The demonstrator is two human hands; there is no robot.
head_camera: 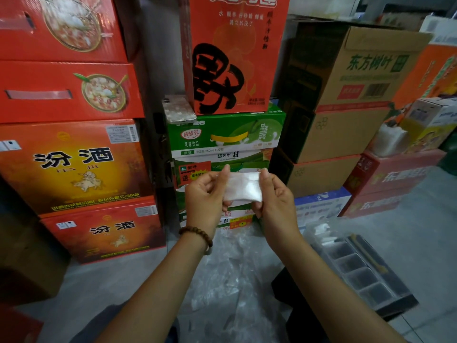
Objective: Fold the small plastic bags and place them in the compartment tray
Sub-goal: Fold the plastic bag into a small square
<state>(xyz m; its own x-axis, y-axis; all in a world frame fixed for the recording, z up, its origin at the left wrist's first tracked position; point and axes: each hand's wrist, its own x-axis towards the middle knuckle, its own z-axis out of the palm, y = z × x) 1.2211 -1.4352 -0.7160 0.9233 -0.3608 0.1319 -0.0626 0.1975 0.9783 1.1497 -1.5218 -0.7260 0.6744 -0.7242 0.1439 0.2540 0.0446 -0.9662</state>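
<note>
- 2 bare forearms reach up from the bottom edge, and the left wrist wears a brown bead bracelet (197,235).
- The left hand (205,194) pinches the left edge of 1 small plastic bag (243,188). Its thumb points up along that edge and its fingers are curled in behind.
- The right hand (274,194) grips the bag's right edge the same way, thumb on top at the upper corner and fingers curled under the lower corner.
- The hands are a bag's width apart, with the white, partly folded bag stretched flat between them in mid-air, above the floor.
- A crumpled clear plastic sheet (230,280) lies on the grey floor below the hands.
- The compartment tray (342,256) sits low on the right on a dark support, well apart from the held bag. Its far end holds some white folded bags (324,233), and at least 4 nearer compartments look dark.
- Behind the hands stands a stack of cartons: a green milk drink carton (222,134) with a phone (178,108) lying on its top left corner, just beside a red box (235,58) bearing a large black character.
- Red liquor boxes (74,164) are stacked on the left and brown cardboard cartons (358,70) on the right.
</note>
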